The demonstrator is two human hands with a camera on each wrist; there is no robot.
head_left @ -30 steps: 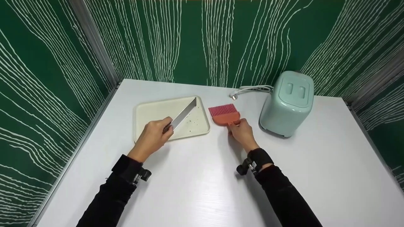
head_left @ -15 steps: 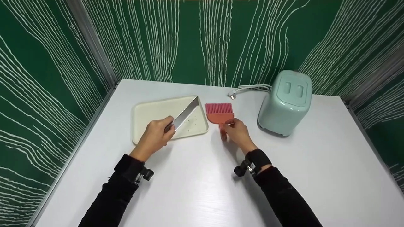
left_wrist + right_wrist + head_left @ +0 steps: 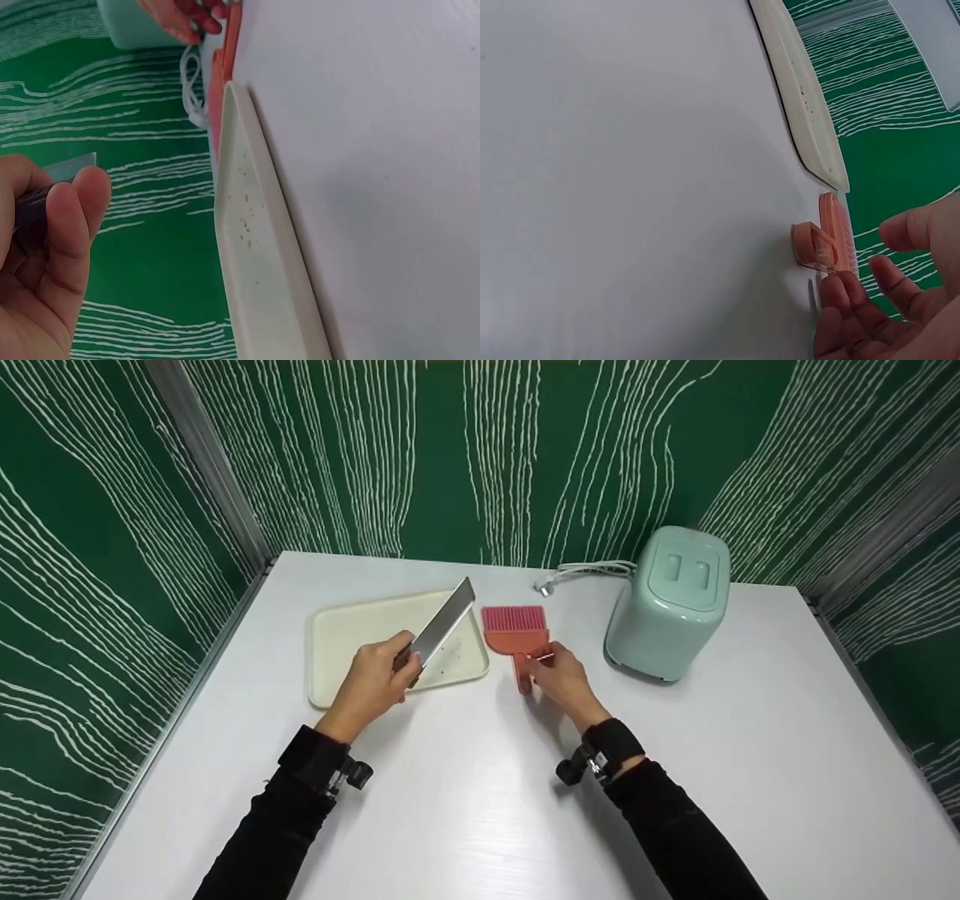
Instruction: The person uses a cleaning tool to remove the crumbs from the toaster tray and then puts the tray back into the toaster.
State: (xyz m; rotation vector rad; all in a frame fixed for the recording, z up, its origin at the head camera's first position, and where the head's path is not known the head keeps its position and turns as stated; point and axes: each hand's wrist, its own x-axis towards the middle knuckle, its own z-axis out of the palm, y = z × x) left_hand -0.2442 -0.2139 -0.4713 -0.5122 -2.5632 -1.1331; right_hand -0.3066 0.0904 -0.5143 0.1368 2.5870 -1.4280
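My left hand (image 3: 373,673) grips the dark handle of a knife (image 3: 444,624), its broad silver blade slanting up to the right over the cream tray (image 3: 349,637). Small dark crumbs (image 3: 246,221) lie scattered in the tray. Right of the tray, an orange brush (image 3: 516,642) with pink bristles lies on the table, bristles toward the back wall. Beside its handle is my right hand (image 3: 564,679); the right wrist view shows the thumb (image 3: 906,229) spread away from the loosely bent fingers, with nothing between them. The fingertips overlap the brush's edge there.
A mint-green toaster (image 3: 667,607) stands at the back right of the white table (image 3: 480,795). Its white cord and plug (image 3: 592,570) lie behind the brush. A green wall (image 3: 435,457) with white lines borders the table's back edge.
My right hand has set the brush straight, its bristles turned toward the wall, and loosened from its handle. The left hand has raised the knife, its tip now past the tray's far rim in view.
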